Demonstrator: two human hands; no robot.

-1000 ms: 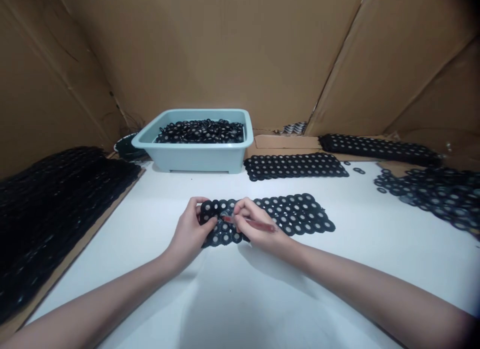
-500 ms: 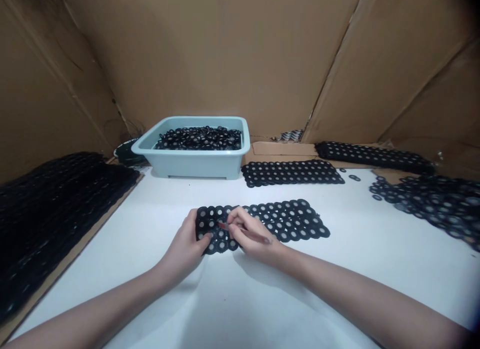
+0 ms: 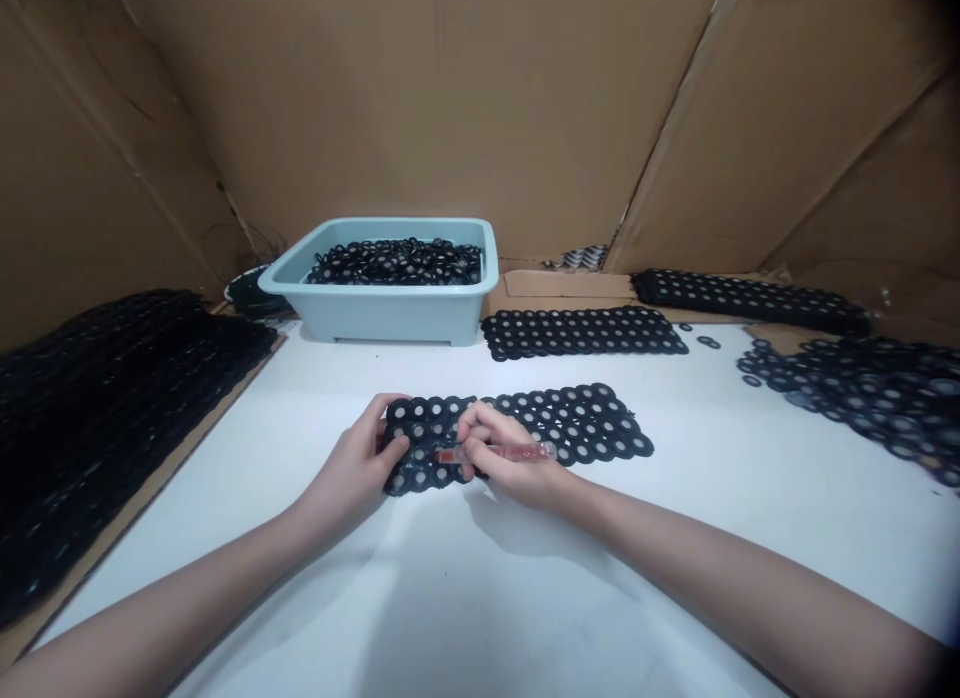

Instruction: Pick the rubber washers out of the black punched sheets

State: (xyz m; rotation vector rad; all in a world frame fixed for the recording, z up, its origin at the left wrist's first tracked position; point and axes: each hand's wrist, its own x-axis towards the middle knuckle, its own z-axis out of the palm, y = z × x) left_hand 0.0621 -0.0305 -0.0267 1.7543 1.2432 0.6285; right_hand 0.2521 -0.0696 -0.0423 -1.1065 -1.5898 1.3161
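Observation:
A strip of joined black rings with pale centres [image 3: 577, 418] lies on the white table, slightly slanted. My left hand [image 3: 360, 453] grips its left end, thumb on top and fingers curled behind the edge. In my right hand [image 3: 506, 453], closed in a pen-like hold, is a slim tool with a see-through reddish handle [image 3: 517, 452]. The tool's tip points left and meets the rings near my left thumb. Its exact kind is too small to make out. My right hand hides part of the strip's middle.
Behind stands a light blue basin [image 3: 390, 323] heaped with loose black rings [image 3: 397, 263]. Another ring strip [image 3: 585, 333] lies beside it, with a stack of strips [image 3: 750, 300] farther right. Ring pieces [image 3: 870, 398] spread at right; dark strips [image 3: 112, 418] pile at left. Cardboard walls [image 3: 450, 108] enclose the table.
The tool has swung flatter, its handle now lying nearly level across my right hand. My left thumb has moved up a little on the strip. The whole view has shifted slightly.

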